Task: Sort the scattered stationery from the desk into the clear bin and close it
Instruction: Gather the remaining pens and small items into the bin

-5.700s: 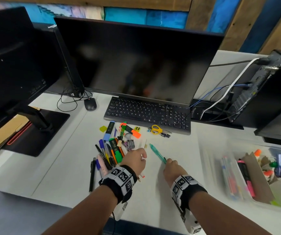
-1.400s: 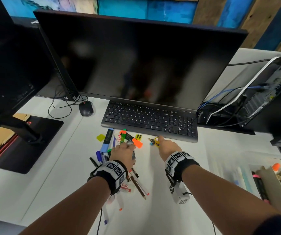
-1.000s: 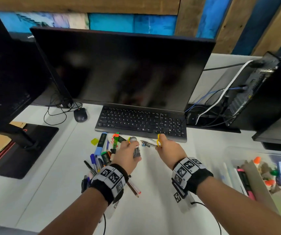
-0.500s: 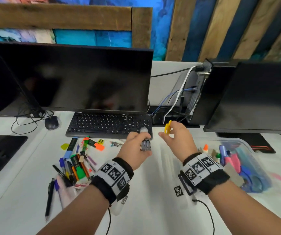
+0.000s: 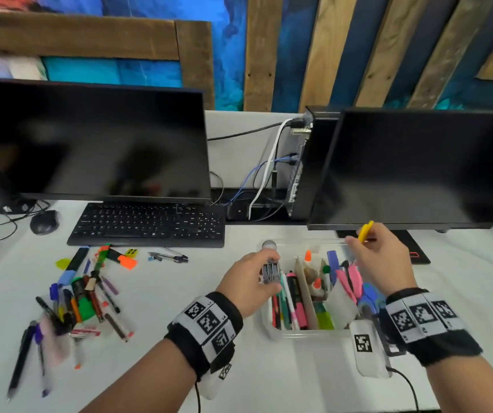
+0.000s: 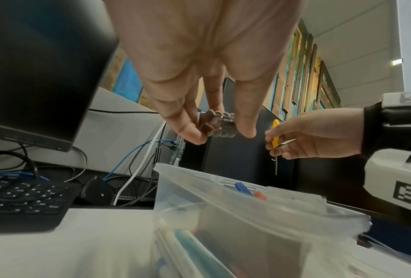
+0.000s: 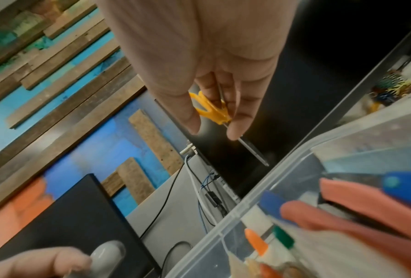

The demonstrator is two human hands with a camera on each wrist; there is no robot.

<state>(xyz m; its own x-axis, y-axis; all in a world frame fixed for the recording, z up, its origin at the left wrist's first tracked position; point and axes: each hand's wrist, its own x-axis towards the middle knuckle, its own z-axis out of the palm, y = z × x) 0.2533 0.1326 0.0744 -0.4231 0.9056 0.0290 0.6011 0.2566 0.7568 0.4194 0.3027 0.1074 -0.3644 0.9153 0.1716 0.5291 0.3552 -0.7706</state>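
A: Stationery, then. What's in the hands, and how will it behave?

B: The right hand (image 5: 379, 260) pinches a small pair of scissors (image 7: 212, 109) by the yellow plastic handle, thumb and fingers curled round it, thin metal blades pointing down toward the clear bin (image 5: 272, 332). Light and stiff, I'd judge, with a sharp tip. The handle is the sensible place to hold them, and that is where they are held.

A: And the left?

B: The left hand (image 5: 251, 286) grips a stack of grey metal clips (image 5: 270, 273) between thumb and fingertips, just over the bin's left end. A pale rounded knob shows above them; I can't tell what it belongs to. The clips look hard, smooth and slippery, likely to come apart if the pinch loosens.

A: The bin itself?

B: Thin, clear plastic with rounded corners, standing open on the white worktop (image 5: 156, 320), no lid that I can make out. Cardboard dividers split it, with pens in the left part and glue tubes and pink and blue tools to the right.

A: What's left outside?

B: A heap of pens and markers (image 5: 84, 296) well to the left, below the keyboard (image 5: 147, 223). Slim, smooth barrels that would roll; best gathered several at once, mid-barrel.
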